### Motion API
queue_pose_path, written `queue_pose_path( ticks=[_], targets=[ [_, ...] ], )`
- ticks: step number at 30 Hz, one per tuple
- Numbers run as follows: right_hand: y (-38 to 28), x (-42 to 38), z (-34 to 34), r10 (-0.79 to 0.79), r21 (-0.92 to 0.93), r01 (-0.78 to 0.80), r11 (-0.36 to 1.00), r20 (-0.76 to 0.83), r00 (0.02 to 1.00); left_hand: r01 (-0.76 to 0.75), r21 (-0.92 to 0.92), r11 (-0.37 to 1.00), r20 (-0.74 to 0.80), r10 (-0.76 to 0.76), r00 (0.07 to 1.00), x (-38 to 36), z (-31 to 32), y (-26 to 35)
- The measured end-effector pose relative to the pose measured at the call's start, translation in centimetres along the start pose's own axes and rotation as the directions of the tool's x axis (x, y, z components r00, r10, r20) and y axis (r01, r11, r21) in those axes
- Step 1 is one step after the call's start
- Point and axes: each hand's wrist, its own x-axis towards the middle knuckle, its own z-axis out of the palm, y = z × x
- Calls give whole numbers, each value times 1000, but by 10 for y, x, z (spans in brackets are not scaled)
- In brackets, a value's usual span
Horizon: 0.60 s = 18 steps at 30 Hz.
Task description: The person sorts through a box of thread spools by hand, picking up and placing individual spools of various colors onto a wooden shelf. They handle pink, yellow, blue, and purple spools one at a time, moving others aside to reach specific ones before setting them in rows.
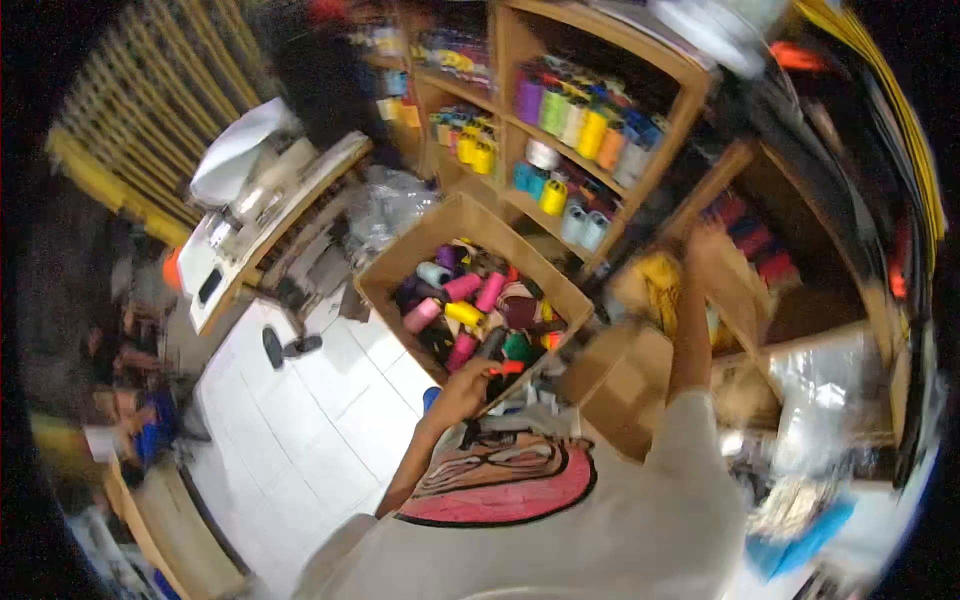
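Left grip [468, 385] curled around a dark cylindrical spool [492, 343] over the cardboard box [400, 262]; right grip [700, 240] blurred, state unclear.

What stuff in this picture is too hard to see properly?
Head view:
- right hand: blurred; what it touches on the shelf is unclear.
- left hand: its fingers cover the dark spool, so the grip is unclear.
- cardboard box: lower spools hidden under top ones.
- Picture edges: black and smeared.

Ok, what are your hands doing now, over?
Left hand grips a dark spool at the cardboard box of thread spools. Right hand is up at the shelf, grip unclear. Nothing blocking.
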Motion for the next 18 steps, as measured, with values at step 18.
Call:
queue_pose_path(
  ticks=[18],
  targets=[
    [79,-139,114,-529,-978,24,208,-92,843,61,204,977,144,-91,985,0,10,-55]
  ],
)
